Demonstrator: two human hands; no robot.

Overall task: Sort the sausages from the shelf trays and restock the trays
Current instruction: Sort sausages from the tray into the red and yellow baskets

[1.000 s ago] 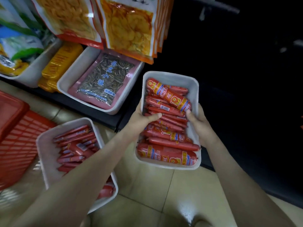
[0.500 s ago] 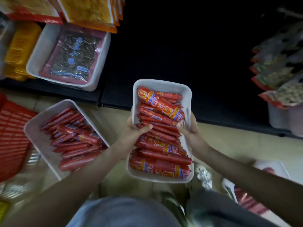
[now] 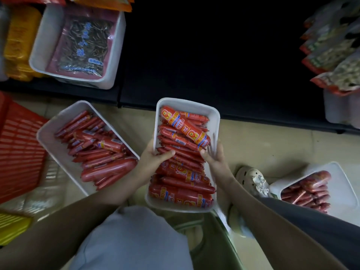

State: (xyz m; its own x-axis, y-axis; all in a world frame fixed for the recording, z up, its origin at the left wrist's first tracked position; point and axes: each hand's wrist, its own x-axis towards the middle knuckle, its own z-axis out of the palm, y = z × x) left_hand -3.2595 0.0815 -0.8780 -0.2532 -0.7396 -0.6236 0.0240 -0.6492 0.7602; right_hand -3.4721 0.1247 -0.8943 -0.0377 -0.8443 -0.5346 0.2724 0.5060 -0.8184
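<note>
While both hands hold it up over the floor [image 3: 253, 151], the white tray [image 3: 215, 118] packed with red sausages [image 3: 183, 129] sits between them. The left hand [image 3: 153, 159] grips its left rim, thumb across the sausages. The right hand [image 3: 215, 160] clamps the right rim, its fingers blurred. A second tray [image 3: 49, 140] of sausages lies on the floor to the left, and a third tray [image 3: 343, 179] lies to the right, beside a shoe [image 3: 253, 179].

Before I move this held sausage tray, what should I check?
1. Left hand grips the white plastic tray at its left rim: ok.
2. Right hand grips its right rim: ok.
3. Red wrapped sausages lie inside the rim: ok.
4. Tray held level: cannot tell.
5. Dark shelf bay behind is free: cannot tell.
6. Second white floor tray is apart from the held one: ok.
</note>
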